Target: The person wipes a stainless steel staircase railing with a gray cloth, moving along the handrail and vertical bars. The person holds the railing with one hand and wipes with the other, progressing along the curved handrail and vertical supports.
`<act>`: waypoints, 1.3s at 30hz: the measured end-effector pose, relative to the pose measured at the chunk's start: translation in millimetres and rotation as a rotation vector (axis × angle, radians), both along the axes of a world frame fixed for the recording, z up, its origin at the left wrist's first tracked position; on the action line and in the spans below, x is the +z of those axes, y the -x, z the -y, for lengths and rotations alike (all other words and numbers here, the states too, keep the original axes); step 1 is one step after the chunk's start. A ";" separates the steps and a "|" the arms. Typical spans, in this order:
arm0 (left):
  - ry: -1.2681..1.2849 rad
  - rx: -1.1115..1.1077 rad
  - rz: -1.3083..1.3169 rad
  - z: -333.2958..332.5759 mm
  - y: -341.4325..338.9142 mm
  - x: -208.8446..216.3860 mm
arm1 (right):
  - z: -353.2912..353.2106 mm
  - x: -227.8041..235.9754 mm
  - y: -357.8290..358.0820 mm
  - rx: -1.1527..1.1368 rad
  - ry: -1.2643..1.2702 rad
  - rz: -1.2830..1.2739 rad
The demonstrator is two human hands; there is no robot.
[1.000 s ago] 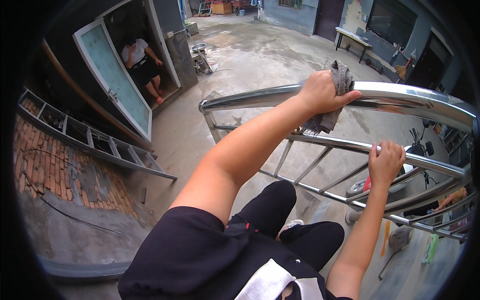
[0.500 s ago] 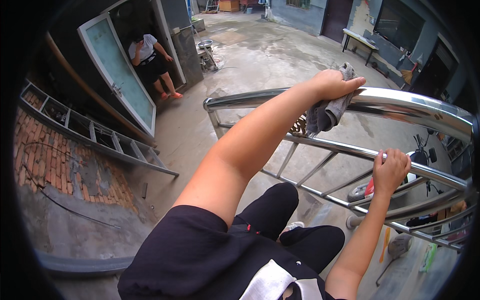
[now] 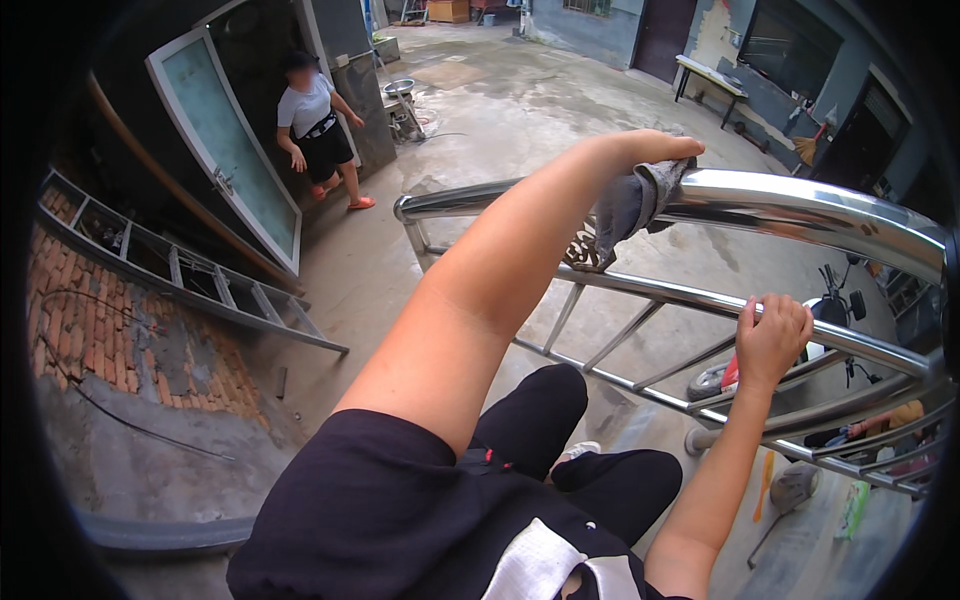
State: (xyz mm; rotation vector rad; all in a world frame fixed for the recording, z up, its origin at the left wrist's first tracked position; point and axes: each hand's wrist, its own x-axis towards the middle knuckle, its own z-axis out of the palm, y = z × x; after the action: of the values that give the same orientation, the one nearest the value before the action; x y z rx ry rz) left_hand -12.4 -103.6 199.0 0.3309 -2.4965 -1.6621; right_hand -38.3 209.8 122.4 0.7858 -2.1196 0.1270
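Observation:
My left hand (image 3: 662,146) lies over a grey cloth (image 3: 640,200) on the thick polished metal handrail (image 3: 790,198). Its fingers curve over the rail's far side and are mostly hidden. Part of the cloth hangs down the near side of the rail. My right hand (image 3: 774,338) is closed around the thinner horizontal rail (image 3: 690,298) below, fingers wrapped over its top. Slanted metal bars (image 3: 622,335) run between this rail and another one lower down.
At the left, a metal ladder (image 3: 225,285) lies aslant near loose bricks (image 3: 110,310). Another person (image 3: 318,125) stands by an open glazed door (image 3: 225,140). Beyond the railing stand a motorbike (image 3: 825,312) and a narrow table (image 3: 712,80). A green package (image 3: 853,510) lies lower right.
My left hand and the cloth have shifted slightly left along the handrail. My right hand keeps its hold. The other person has stepped out from the doorway and lowered a raised hand.

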 end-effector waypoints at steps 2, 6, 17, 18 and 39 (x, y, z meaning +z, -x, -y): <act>-0.001 0.000 -0.009 2.9 3.4 -2.5 | 0.9 -0.4 -0.4 -0.005 0.002 -0.005; -0.010 0.017 -0.008 -2.1 0.4 0.8 | 0.5 2.5 -3.4 -0.013 -0.001 0.001; -0.043 0.060 -0.058 -7.9 -10.8 -2.3 | -0.4 1.4 -1.6 0.003 0.007 -0.017; -0.049 0.066 -0.066 -8.9 -12.2 -1.8 | 0.0 1.7 -2.5 0.003 0.006 -0.015; -0.086 0.052 -0.115 0.4 -2.1 -11.0 | 0.1 1.8 -3.6 0.004 -0.007 -0.010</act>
State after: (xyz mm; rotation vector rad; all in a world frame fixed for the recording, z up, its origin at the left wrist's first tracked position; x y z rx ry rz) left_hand -10.3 -104.0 188.0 0.2970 -2.3198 -1.7204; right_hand -34.7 209.7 124.1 0.7930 -2.1100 0.1178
